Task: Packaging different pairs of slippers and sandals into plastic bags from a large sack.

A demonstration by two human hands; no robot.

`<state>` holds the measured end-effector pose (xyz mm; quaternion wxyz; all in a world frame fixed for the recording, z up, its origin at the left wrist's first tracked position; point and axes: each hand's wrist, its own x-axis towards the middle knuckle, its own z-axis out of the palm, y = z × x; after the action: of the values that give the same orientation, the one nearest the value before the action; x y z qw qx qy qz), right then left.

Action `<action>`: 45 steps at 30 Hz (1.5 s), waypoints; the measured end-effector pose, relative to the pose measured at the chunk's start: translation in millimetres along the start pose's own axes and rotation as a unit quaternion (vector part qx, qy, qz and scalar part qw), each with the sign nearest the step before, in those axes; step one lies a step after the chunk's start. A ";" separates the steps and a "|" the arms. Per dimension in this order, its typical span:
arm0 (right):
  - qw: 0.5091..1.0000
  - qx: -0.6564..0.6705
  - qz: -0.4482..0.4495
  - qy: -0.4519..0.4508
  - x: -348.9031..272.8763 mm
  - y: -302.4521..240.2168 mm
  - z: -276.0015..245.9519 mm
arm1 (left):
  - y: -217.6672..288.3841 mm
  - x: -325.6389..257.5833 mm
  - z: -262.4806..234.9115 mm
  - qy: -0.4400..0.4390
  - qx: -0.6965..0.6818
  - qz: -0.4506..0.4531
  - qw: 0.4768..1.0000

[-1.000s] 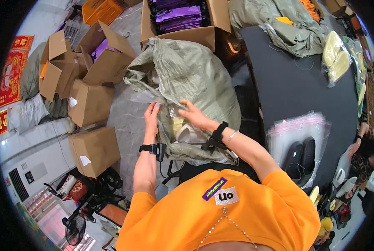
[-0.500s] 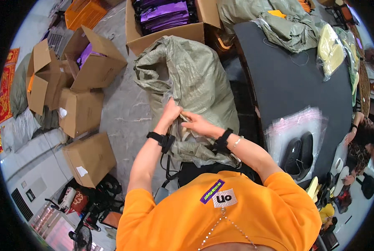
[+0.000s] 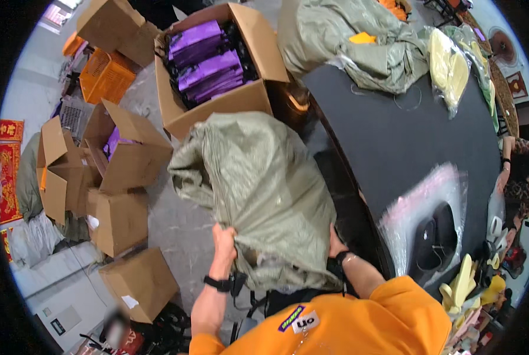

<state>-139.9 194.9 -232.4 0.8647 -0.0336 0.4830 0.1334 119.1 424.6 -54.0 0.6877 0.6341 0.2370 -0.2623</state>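
A bulky grey-green woven sack (image 3: 270, 177) stands in front of me, its near side partly open with a pale, unclear filling (image 3: 264, 258) showing. My left hand (image 3: 224, 241) is closed on the sack's fabric at its left side. At the sack's right side, my right hand (image 3: 336, 244) grips the fabric, its fingers partly hidden. Behind the sack is an open cardboard box (image 3: 217, 109) with purple-and-black packed items (image 3: 211, 77).
To the right, a dark table (image 3: 406, 136) bears black shoes (image 3: 434, 236) on clear plastic bags and bagged pale-yellow soles (image 3: 447, 68). Several cardboard boxes (image 3: 140, 284) line the left. Another grey-green sack (image 3: 317, 35) stands at the back. At far right, another person's arm (image 3: 505, 160) shows.
My hands have parted from the sack's opening to its two sides. The view has shifted, so the sack's opening and boxes sit lower in the picture.
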 end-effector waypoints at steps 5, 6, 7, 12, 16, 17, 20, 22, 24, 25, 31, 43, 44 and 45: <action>0.994 -0.082 0.072 -0.012 33.5 10.5 43.9 | 15.6 -46.5 -17.0 -0.004 0.001 0.036 0.999; 0.992 -0.092 0.082 0.000 26.8 15.0 57.8 | 21.5 -56.2 -20.4 0.018 0.020 0.039 0.999; 0.990 -0.105 0.090 0.012 22.2 21.1 69.3 | 26.1 -65.8 -26.1 0.041 0.036 0.043 0.998; 0.880 -0.442 0.040 -0.171 31.7 26.8 54.0 | 26.4 -113.6 -66.9 0.171 -0.016 0.092 0.981; 0.798 -0.569 0.196 -0.035 -29.4 15.1 151.9 | 46.2 -164.7 -104.0 0.220 -0.004 0.121 0.968; 0.771 -0.602 0.200 -0.048 -18.4 16.5 149.4 | 52.4 -173.1 -109.2 0.247 0.002 0.129 0.960; 0.698 -0.674 0.225 -0.092 -20.0 26.1 184.9 | 72.2 -189.1 -122.7 0.287 0.001 0.146 0.947; 0.660 -0.712 0.235 -0.050 -6.3 50.3 200.1 | 79.1 -196.6 -133.4 0.308 -0.001 0.158 0.938; 0.653 -0.703 0.275 -0.064 16.9 70.8 200.3 | 86.2 -202.8 -145.2 0.325 -0.004 0.172 0.930; 0.664 -0.686 0.291 -0.061 30.5 85.9 191.9 | 87.6 -205.9 -152.0 0.332 -0.002 0.176 0.926; 0.728 -0.543 0.352 -0.226 48.9 163.6 179.3 | 102.1 -220.1 -178.8 0.381 -0.005 0.204 0.902; 0.741 -0.492 0.217 -0.402 -0.2 167.7 324.8 | 222.8 -245.3 -148.5 0.373 0.061 0.381 0.844; 0.755 -0.458 0.225 -0.412 -17.4 168.1 329.7 | 234.7 -256.6 -139.8 0.374 0.068 0.397 0.836; 0.786 -0.399 0.298 -0.367 -48.4 151.6 351.5 | 254.0 -261.8 -123.9 0.363 0.079 0.419 0.828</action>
<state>86.6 396.8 5.9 0.8033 -0.1783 0.0190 0.5679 91.6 578.6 298.0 0.5433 0.7742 0.1599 0.2827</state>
